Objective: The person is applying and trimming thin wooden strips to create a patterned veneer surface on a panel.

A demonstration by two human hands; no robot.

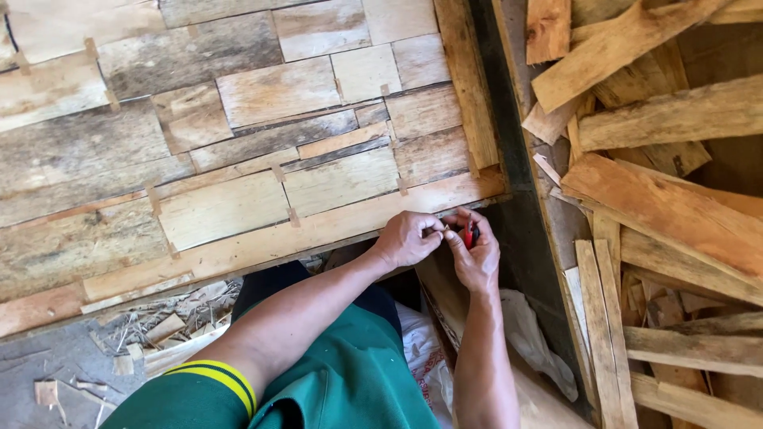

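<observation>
A large panel of patched wooden veneer pieces (238, 143) fills the upper left. Both my hands meet at its near right corner. My left hand (407, 238) is curled into a loose fist, its fingertips touching my right hand. My right hand (475, 250) grips a small red and black tool (469, 234), mostly hidden by the fingers. The two hands sit just below the panel's long bottom strip (318, 230).
A heap of rough wooden offcuts (660, 206) lies to the right, beyond a dark gap (517, 175). Wood chips and scraps (151, 326) litter the grey floor at lower left. A white sack (532, 342) lies beside my green-clad lap.
</observation>
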